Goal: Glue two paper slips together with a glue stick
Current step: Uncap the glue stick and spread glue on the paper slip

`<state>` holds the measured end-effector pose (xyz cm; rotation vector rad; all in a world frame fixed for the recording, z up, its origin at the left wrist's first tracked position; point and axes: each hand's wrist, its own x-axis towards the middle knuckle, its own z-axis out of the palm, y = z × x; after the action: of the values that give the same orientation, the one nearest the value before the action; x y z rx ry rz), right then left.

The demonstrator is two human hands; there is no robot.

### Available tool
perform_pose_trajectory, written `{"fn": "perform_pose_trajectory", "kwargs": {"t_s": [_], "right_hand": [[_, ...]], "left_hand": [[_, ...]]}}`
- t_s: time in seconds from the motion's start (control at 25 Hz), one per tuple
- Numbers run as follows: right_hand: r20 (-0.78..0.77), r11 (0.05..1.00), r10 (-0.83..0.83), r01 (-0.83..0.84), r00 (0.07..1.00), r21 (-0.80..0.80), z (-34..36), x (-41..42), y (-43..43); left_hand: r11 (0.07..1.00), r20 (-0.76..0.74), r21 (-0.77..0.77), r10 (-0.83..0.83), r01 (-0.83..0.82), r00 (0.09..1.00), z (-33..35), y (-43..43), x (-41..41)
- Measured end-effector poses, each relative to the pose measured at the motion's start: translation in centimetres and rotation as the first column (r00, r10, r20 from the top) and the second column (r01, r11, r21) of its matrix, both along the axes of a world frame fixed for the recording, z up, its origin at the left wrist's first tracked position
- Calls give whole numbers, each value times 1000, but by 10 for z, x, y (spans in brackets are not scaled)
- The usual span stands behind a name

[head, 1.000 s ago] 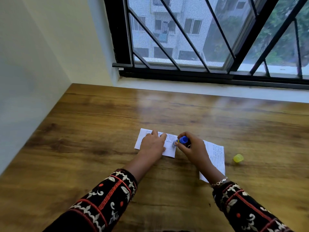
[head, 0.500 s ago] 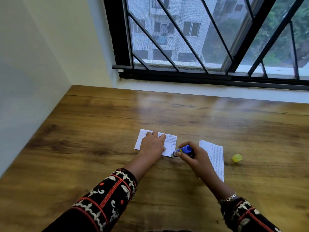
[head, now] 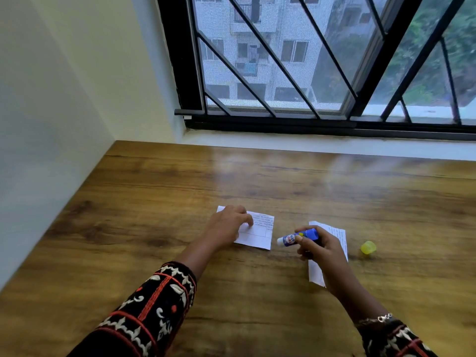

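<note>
Hands over wooden table (head: 128, 228). I see left hand (head: 226, 228) pressing its fingertips on first paper slip (head: 261, 237). Right hand (head: 319, 249) curls round glue stick (head: 296, 237), uncapped tip pointing left, just beside that slip's edge. Second slip (head: 336, 234) lies under right hand; yellow cap (head: 368, 247) nearby.

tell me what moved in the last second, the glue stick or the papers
The right hand, gripping the glue stick, drew it down the right edge of the left paper slip and off it; the tip is now over the table between the slips. The left hand stayed pressing on that slip; the right paper slip and yellow cap did not move.
</note>
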<state>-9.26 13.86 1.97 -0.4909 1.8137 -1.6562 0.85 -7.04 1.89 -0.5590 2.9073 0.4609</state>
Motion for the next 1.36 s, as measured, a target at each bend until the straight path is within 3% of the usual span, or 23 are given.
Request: {"fn": "perform_pose_trajectory", "kwargs": {"t_s": [0.2, 0.52, 0.84, 1.36], "right_hand": [[10, 1000, -13, 13, 1000, 8, -2, -2, -2], [-48, 997, -64, 66, 997, 40, -4, -16, -16], [-215, 990, -75, 98, 974, 98, 3, -34, -52], [-484, 953, 56, 98, 873, 287, 4, -46, -92]], "left_hand": [[995, 9, -101, 15, -14, 1000, -1, 1, -5], [951, -24, -201, 233, -233, 972, -6, 28, -21], [963, -64, -196, 174, -183, 983, -12, 21, -21], [985, 65, -138, 116, -106, 991, -7, 2, -23]]}}
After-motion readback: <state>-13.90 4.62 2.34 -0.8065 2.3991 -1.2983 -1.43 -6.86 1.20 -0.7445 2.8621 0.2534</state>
